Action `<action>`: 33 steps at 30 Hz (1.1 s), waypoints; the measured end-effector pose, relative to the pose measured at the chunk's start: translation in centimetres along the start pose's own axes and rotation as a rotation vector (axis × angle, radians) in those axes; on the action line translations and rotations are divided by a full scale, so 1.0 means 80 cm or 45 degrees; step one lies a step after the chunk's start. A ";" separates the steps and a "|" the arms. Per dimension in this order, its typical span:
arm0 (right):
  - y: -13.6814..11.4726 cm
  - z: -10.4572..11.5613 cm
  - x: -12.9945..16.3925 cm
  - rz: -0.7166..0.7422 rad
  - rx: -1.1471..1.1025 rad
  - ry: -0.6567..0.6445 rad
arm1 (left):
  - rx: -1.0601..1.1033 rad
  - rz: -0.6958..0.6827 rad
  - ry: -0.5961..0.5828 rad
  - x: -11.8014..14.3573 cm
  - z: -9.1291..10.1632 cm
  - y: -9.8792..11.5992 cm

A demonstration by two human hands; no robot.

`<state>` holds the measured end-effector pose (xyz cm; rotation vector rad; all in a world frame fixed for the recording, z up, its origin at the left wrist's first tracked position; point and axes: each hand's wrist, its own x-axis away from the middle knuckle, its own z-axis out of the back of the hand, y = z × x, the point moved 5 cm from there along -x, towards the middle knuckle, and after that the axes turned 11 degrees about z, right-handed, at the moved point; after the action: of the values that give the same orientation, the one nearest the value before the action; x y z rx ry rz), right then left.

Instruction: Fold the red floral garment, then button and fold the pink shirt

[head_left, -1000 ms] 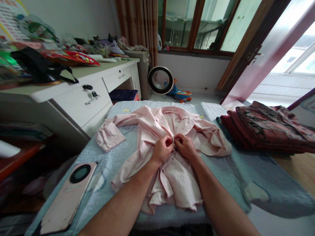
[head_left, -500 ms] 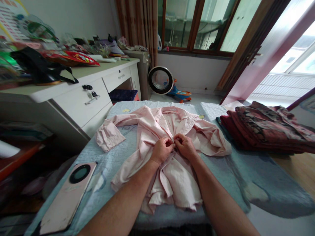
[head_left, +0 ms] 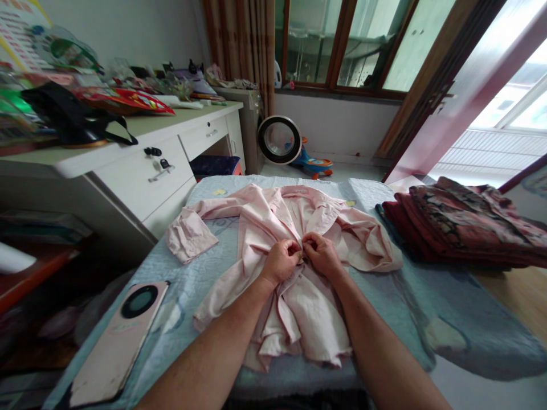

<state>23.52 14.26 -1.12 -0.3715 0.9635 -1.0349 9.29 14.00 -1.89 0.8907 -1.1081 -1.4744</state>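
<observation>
A pale pink shirt (head_left: 260, 228) lies spread on a light blue quilted cover (head_left: 226, 233), its collar pointing away from me and its sleeves out to both sides. My left hand (head_left: 282, 261) pinches the front edge of the shirt near its middle. Right beside it, my right hand (head_left: 320, 254) grips the facing front edge, and the fingertips of both hands meet. Around my hands the fabric is drawn together into folds. Whatever small part sits between the fingertips is hidden. Above the hands the collar spreads apart; below them the hem lies in loose waves.
A pink phone (head_left: 122, 341) with a round black camera ring lies at the left. Folded dark red patterned cloths (head_left: 465, 222) are stacked at the right. A white desk (head_left: 158, 171) full of clutter stands on the left. Behind the table are an open washer door (head_left: 280, 140) and a blue-orange toy (head_left: 314, 163).
Almost nothing differs. Both hands stay at the same spot on the shirt, with only a slight shift of the fingers.
</observation>
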 end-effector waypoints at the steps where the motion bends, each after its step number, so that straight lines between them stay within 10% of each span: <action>1: 0.001 0.000 0.000 0.003 0.009 0.001 | 0.060 0.014 -0.037 -0.001 -0.001 -0.002; 20: -0.004 0.002 -0.001 -0.016 -0.039 0.010 | -0.290 -0.113 0.176 0.008 0.004 0.012; 33: -0.008 0.001 0.000 -0.028 -0.072 -0.050 | 0.308 0.037 -0.056 -0.004 -0.003 -0.006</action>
<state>23.24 13.95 -0.64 -0.4489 0.9566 -1.0185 9.44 14.26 -2.42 1.0078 -1.3465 -1.3604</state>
